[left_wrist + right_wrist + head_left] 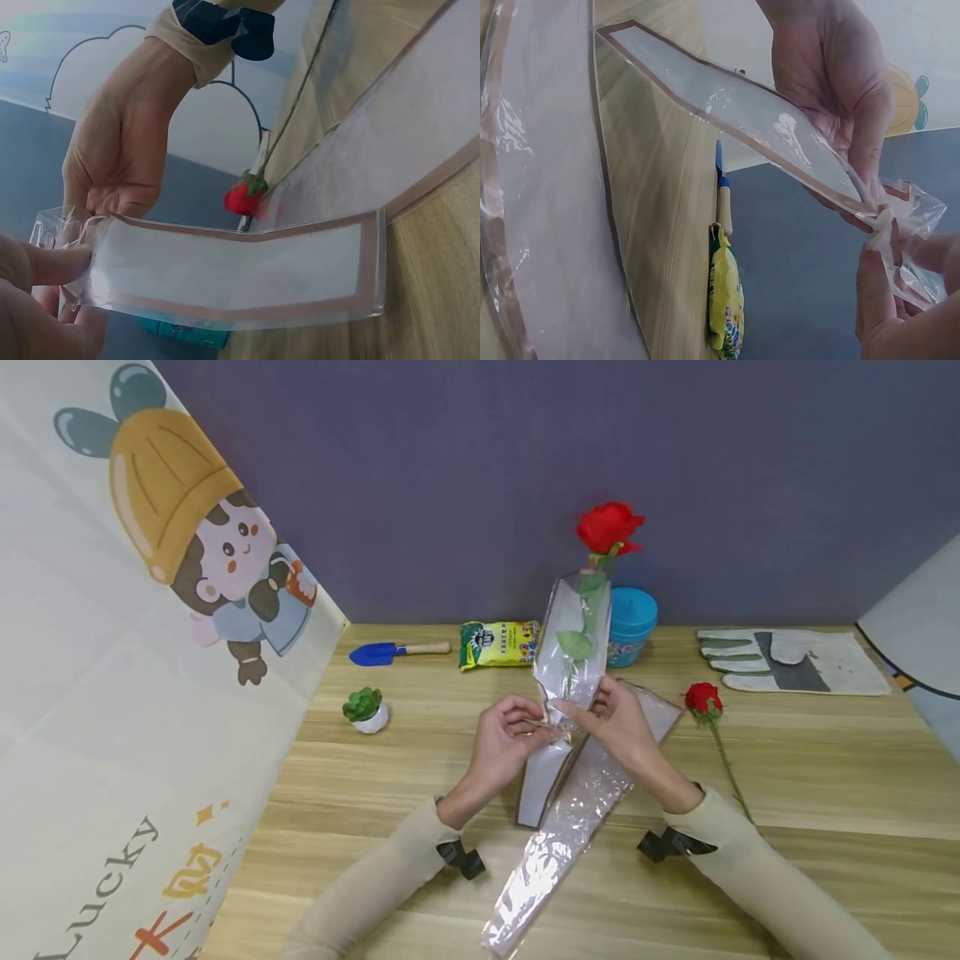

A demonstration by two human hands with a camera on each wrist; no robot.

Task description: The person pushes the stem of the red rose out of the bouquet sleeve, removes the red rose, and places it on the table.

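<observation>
A red rose (609, 529) stands in a clear, brown-edged flower sleeve (573, 652), its bloom above the top and its green leaves showing through the film. The sleeve is bunched narrow at its middle, and its lower part (232, 266) flares out below. My left hand (508, 739) pinches the bunched waist from the left. From the right, my right hand (618, 722) grips the same waist, thumb across the front. At the gather a thin pale strand (94, 221) shows between the fingers. Another flat flower sleeve (577, 814) lies on the table beneath.
A second red rose (705, 699) lies right of the hands. Along the back are a blue trowel (375, 653), a yellow-green packet (498, 645), a blue bucket (632, 627) and a work glove (795, 660). A small potted succulent (366, 708) stands at the left.
</observation>
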